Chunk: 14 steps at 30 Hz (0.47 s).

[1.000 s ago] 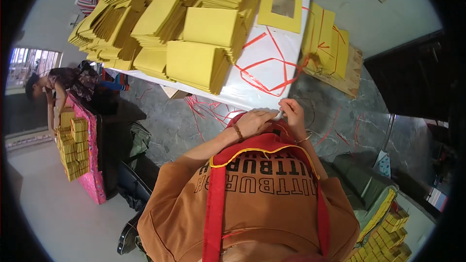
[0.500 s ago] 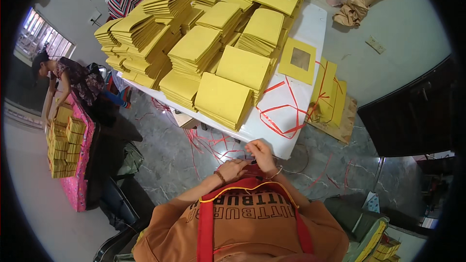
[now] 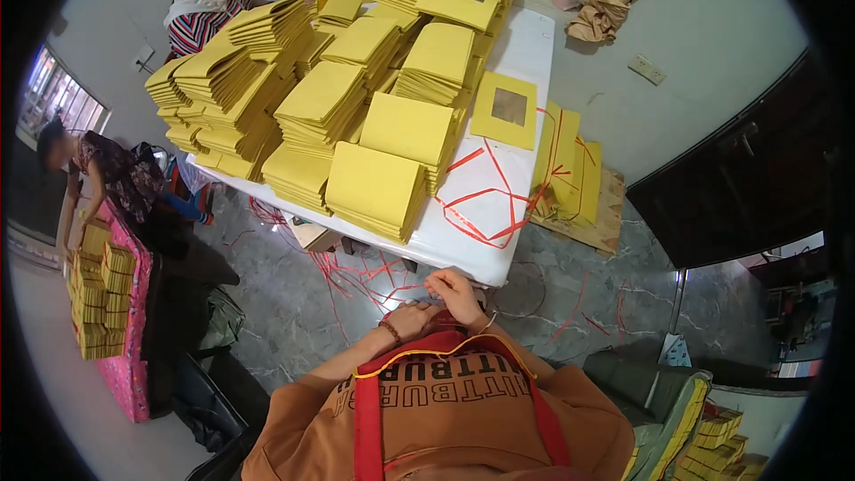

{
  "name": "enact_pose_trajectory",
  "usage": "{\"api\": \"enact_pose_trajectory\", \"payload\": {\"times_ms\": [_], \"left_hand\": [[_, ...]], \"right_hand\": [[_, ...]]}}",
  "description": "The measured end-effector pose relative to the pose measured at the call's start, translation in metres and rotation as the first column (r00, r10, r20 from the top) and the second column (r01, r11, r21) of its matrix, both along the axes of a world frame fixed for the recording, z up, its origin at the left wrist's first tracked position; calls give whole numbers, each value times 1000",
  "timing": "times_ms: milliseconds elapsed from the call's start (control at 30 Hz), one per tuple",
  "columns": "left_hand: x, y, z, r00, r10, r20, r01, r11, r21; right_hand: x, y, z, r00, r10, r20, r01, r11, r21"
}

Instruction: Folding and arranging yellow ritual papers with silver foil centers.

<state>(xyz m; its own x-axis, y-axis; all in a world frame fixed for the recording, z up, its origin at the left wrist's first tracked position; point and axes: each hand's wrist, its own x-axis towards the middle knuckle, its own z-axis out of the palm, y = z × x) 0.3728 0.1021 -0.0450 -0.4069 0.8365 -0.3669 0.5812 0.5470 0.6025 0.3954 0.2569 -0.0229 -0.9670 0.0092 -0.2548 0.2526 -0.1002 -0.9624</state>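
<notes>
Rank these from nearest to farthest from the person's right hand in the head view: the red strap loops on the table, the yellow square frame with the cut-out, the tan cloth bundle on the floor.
From the right hand:
1. Red strap loops, on the white table's near end, just beyond the hand.
2. Yellow square frame, farther up the table's right edge.
3. Tan cloth bundle, on the floor past the table's far end.

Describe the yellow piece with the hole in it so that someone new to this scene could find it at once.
Start at the white table piled with stacks of yellow paper. Look to its right side, past the stacks, just above the loose red strings. There a single flat yellow square frame lies alone; unlike the solid stacked sheets, it has a square window cut through its middle.
</notes>
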Motion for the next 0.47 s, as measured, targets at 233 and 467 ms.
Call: {"api": "enact_pose_trajectory", "payload": {"times_ms": [233,467], "left_hand": [[8,49,-8,997,52,60,-55,997,55],[17,142,-8,998,4,62,-13,990,143]], "right_hand": [[13,56,-3,996,80,-29,-80,997,2],[19,147,12,974,209,-83,-211,977,-10]]}}
